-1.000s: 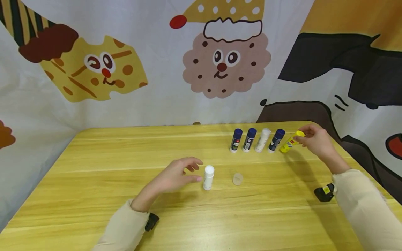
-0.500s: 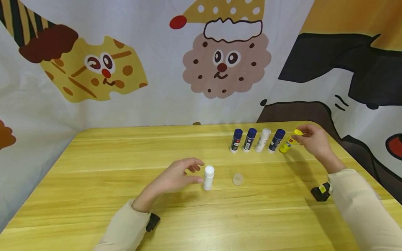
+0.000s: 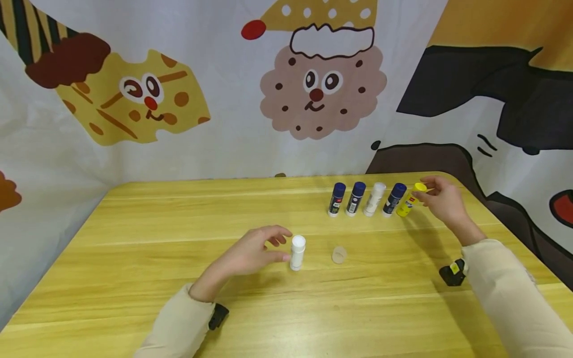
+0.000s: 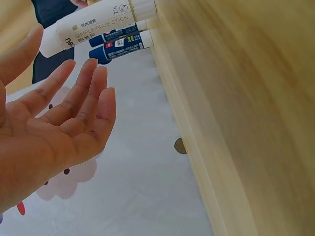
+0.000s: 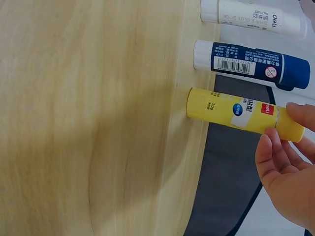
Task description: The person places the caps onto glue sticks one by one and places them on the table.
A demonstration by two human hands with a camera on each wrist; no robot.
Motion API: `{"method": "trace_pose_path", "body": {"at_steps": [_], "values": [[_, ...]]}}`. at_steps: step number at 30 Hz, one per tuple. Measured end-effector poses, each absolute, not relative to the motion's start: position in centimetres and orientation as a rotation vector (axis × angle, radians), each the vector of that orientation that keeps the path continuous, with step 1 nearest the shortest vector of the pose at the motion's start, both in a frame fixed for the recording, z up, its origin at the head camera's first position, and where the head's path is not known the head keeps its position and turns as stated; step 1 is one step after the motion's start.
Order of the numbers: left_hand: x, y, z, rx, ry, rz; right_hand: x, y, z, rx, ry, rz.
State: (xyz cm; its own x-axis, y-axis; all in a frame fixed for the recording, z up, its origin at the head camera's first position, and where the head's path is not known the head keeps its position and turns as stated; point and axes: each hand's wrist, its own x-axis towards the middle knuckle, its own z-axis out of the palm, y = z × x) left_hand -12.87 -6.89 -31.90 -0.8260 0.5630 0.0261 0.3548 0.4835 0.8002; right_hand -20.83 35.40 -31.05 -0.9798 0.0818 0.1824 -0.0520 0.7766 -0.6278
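At the right end of a row of upright glue sticks, my right hand (image 3: 445, 200) pinches the cap end of a yellow glue stick (image 5: 234, 112), whose base stands on the table. Beside it is a navy-capped glue stick (image 3: 394, 200). Nearer the middle, a white glue stick (image 3: 297, 253) stands upright, its side reading "SIMPLE GLUE STICK" in the left wrist view. My left hand (image 3: 250, 251) is just left of it, fingers relaxed and spread, holding nothing. Whether the thumb tip touches that stick I cannot tell.
A small translucent round piece (image 3: 338, 255) lies right of the lone white stick. The row continues leftward with a white glue stick (image 3: 374, 200) and two navy-capped glue sticks (image 3: 355, 200). A printed cloth (image 3: 224, 149) hangs behind the wooden table (image 3: 147, 219).
My right hand has moved slightly left with the yellow glue stick, bringing it closer to the navy-capped one and making it more upright. The left hand has shifted slightly right, toward the lone white stick.
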Motion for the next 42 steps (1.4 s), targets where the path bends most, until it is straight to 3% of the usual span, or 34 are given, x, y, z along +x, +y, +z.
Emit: {"method": "trace_pose_path", "body": {"at_steps": [18, 31, 42], "values": [[-12.9, -6.7, -31.9, 0.79, 2.49, 1.25, -20.8, 35.4, -31.1, -0.008, -2.771, 1.021], [-12.8, -6.4, -31.9, 0.776, 2.489, 1.245, -20.8, 38.7, -32.0, 0.038, -2.649, 1.003], [-12.9, -6.0, -31.9, 0.771, 2.496, 1.231, -16.8, 33.5, -28.1, 0.291, -2.749, 0.866]]}}
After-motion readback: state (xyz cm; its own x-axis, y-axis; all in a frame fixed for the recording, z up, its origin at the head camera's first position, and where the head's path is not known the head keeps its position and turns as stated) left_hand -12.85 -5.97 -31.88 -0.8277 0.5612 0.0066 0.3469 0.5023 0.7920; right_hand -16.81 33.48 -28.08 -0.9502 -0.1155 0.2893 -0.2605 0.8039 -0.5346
